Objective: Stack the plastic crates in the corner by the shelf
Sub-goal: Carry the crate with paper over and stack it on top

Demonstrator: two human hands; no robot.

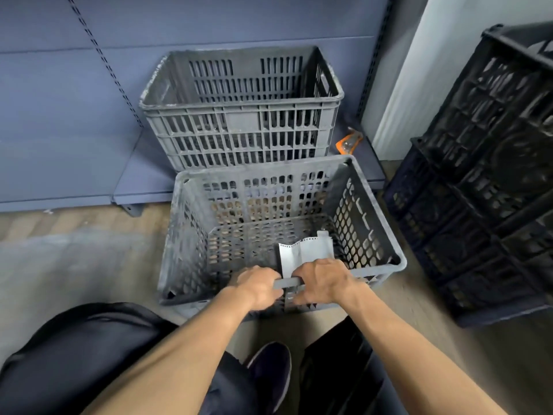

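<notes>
Both hands curl over the near rim of a grey plastic crate (185,235), side by side and almost touching. The left hand (258,287) wraps its fingers down over the rim's inner side, knuckles up. The right hand (324,281) clamps the same rim bar, with its thumb on the outer side. Both forearms are bare and reach forward from the bottom of the view, converging on the crate.

At far left stands a blue-grey metal shelf unit (59,100). It has a smooth back panel, a slotted upright and a low flat base shelf. Below it lies a pale, worn floor (74,250). A bent knee in dark trousers (74,354) fills the lower left corner, and a dark shoe (269,375) shows between the arms.

In the centre, a 2nd grey crate (239,124) sits on the shelf's base. It is rectangular, with walls of narrow vertical slots and a scuffed, whitened rim. The held crate is just in front of it, at the shelf's edge. It is open-topped, and its walls and bottom are pierced with oval holes. Whether it rests on the floor or is lifted cannot be told. A creased piece of white paper (305,250) lies inside it, just beyond the hands.

Right of the far crate, a small orange object (347,142) lies on the shelf base near a white wall (434,55). At far right stands a stack of at least 2 black lattice crates (493,190), with the top one tilted.
</notes>
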